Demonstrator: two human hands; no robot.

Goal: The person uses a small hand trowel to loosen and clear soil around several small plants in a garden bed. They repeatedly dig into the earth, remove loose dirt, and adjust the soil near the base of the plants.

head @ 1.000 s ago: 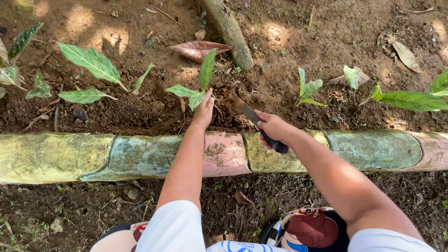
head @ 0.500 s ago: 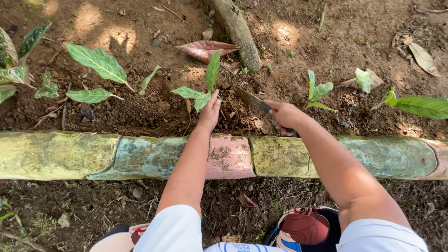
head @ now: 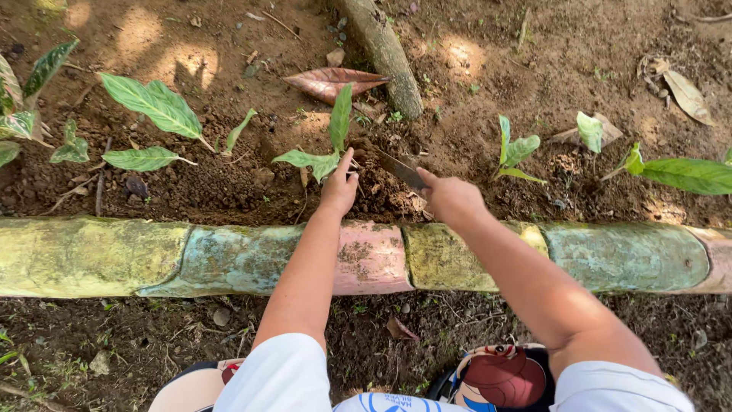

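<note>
Garden soil: blade between both hands' fingers.

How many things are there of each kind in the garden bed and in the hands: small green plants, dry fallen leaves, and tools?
Small green plants: 5, one touched by the left hand
Dry fallen leaves: 2
Blade tool in the right hand: 1
Total: 8
</note>
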